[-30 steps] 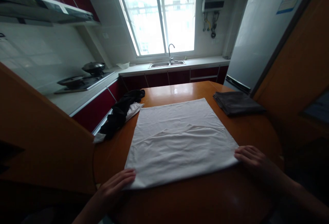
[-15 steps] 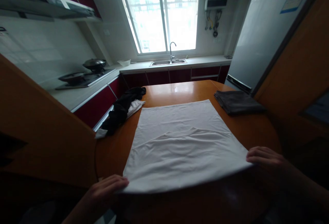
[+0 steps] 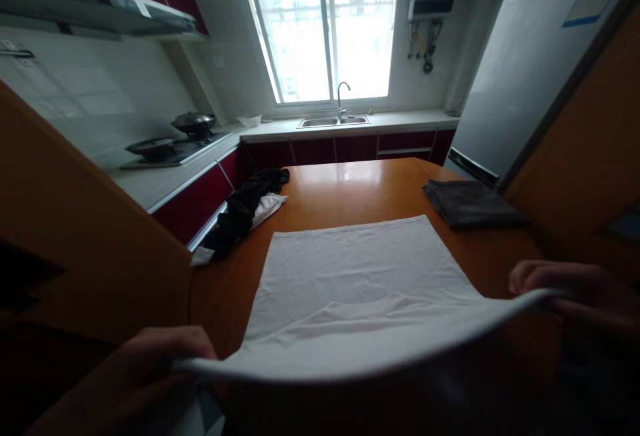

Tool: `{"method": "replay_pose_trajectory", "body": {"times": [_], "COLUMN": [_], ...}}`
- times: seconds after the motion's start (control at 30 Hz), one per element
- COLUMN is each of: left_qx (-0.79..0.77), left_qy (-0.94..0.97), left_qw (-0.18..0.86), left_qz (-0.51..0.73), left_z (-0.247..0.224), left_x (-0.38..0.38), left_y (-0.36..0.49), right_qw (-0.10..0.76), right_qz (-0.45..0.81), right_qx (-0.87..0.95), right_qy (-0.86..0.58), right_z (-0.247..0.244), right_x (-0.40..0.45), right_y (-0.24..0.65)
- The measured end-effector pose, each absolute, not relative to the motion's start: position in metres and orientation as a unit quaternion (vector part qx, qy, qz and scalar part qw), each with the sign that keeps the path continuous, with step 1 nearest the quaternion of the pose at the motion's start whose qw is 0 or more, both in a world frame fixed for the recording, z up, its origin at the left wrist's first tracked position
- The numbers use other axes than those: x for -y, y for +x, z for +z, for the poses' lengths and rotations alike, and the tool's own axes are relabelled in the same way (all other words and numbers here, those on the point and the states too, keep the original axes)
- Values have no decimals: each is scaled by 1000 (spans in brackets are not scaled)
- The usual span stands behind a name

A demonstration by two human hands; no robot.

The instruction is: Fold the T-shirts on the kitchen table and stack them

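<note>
head view | left hand (image 3: pixel 160 356) and right hand (image 3: pixel 575 286): fingers curling closed, pinching the white garment's (image 3: pixel 360 263) near corners | garment: far part lying on the table (image 3: pixel 350 186), near edge sagging between hands | risk: uneven pulling could be skewing layers, loose pinching dropping a corner

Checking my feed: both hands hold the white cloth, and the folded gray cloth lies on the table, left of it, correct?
No, the head view shows the folded gray cloth right, not left, of the white cloth; the rest stands.
</note>
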State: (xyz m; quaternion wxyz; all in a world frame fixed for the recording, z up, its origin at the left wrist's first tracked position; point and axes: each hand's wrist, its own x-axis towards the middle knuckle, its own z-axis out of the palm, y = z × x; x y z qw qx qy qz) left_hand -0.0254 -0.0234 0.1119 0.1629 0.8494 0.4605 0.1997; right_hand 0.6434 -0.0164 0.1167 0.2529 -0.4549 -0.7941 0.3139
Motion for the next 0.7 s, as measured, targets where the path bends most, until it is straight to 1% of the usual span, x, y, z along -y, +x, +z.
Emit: {"method": "replay_pose_trajectory", "body": {"times": [0.07, 0.1, 0.2, 0.27, 0.37, 0.5, 0.6, 0.7], "left_qx": [-462, -467, -501, -535, -582, -601, -613, -622], "left_qy": [823, 809, 775, 740, 680, 643, 642, 650], "left_qw": [270, 294, 282, 283, 296, 328, 334, 315], "left_qz": [192, 200, 261, 294, 335, 342, 317, 301], "left_z": [124, 128, 133, 128, 107, 60, 29, 15], "left_x": [-4, -19, -68, -101, -149, -204, -227, -234], "left_y": [-26, -27, -26, -21, -8, 9, 14, 14], "right_qw": [281, 290, 309, 332, 372, 362, 363, 371], "right_qz": [317, 318, 322, 323, 338, 344, 337, 314], "right_qx": [774, 765, 743, 714, 639, 607, 596, 582], "right_qy": [-472, -479, -499, -525, -582, -618, -632, -653], "right_z": [119, 120, 118, 110, 86, 35, 4, -10], "right_x": [-6, -18, -60, -93, -145, -200, -221, -226], "right_y": [644, 644, 640, 635, 622, 602, 591, 588]}}
